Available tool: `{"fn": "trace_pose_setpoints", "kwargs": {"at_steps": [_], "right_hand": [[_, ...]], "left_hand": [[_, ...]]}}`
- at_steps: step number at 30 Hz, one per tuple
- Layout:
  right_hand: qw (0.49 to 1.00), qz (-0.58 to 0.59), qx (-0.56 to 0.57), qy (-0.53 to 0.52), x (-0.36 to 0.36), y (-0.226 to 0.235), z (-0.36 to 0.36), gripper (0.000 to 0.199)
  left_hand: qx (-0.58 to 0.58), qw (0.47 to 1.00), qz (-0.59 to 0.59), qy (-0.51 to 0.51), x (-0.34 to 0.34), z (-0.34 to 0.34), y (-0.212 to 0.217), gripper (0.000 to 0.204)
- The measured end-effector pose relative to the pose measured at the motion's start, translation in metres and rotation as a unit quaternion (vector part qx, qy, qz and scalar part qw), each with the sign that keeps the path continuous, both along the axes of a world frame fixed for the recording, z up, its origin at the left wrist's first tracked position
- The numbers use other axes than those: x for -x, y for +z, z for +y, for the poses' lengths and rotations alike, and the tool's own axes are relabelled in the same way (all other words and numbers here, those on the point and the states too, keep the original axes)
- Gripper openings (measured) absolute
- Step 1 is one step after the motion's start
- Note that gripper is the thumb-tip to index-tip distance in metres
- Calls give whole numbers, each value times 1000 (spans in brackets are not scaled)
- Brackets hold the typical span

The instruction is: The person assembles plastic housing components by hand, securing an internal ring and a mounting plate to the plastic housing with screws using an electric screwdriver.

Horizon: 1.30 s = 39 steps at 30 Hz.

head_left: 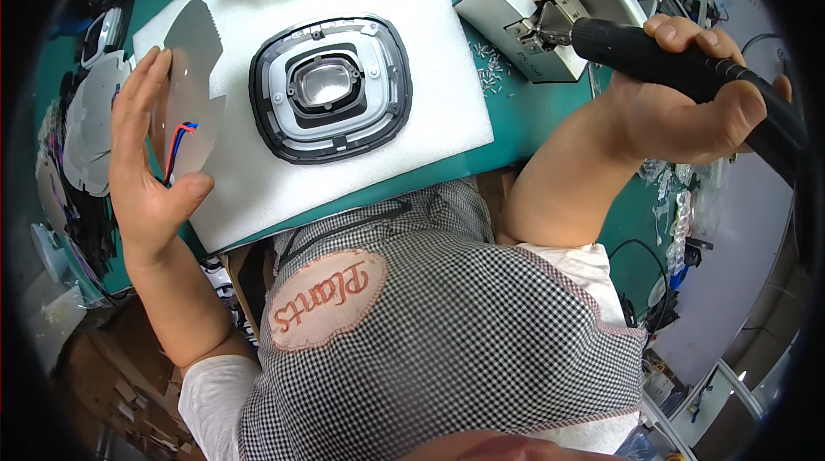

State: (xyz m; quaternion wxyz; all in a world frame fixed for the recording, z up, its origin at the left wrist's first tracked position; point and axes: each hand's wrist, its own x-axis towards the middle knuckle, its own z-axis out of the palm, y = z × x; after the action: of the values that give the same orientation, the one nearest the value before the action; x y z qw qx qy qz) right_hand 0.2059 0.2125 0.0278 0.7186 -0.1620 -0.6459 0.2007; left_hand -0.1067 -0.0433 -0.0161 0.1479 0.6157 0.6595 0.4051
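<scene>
- Screwdriver [687,66], black, powered, barrel-shaped, sits in the right hand [696,104]; fingers wrap over the top of the barrel, thumb closes underneath. Grip full and firm.
- Tool tip points left, at the metal mouth of a grey box-shaped screw feeder [550,18] on the upper right of the bench. Tip appears to touch the feeder's opening.
- Right forearm rises from the lower middle, elbow bent, wrist held above the green mat [533,117].
- Left hand [150,160] lies open and flat, fingers together and extended, thumb spread to the side. It holds nothing; palm rests at the left edge of the white foam pad [430,109].
- Under and just beside the fingers: a thin silvery sheet piece [193,91] with a scalloped edge, and a short red-and-blue wire [178,147] near the thumb.
- Lamp housing [331,87], rounded-square, dark outer rim, pale grey inner frame, clear lens in the middle, lies flat at the centre of the pad, apart from both hands.
- Loose small screws [490,70] scattered on the mat between pad and feeder.
- More silvery sheets stacked [86,134] at far left.
- Checked apron [447,332] fills the lower view.
</scene>
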Motion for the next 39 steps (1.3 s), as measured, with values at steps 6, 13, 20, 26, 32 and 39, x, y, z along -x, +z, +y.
{"fn": "trace_pose_setpoints", "kwargs": {"at_steps": [6,13,20,26,32,39], "right_hand": [[999,19,40,18,4,-3,-2,51],[916,36,210,339,-6,-3,2,62],[884,9,172,434,2,-2,6,68],[867,-20,141,478,15,-3,-4,71],[850,-47,109,513,36,-4,-12,74],[830,-74,75,548,55,-9,-14,77]], "left_hand": [[16,1000,4,6,3,-2,0,101],[88,995,-13,33,-18,2,13,90],[61,990,124,-11,-39,19,15,81],[42,984,167,-53,-63,41,9,80],[54,982,173,-53,-68,50,0,80],[63,985,154,-53,-69,50,-2,82]]}}
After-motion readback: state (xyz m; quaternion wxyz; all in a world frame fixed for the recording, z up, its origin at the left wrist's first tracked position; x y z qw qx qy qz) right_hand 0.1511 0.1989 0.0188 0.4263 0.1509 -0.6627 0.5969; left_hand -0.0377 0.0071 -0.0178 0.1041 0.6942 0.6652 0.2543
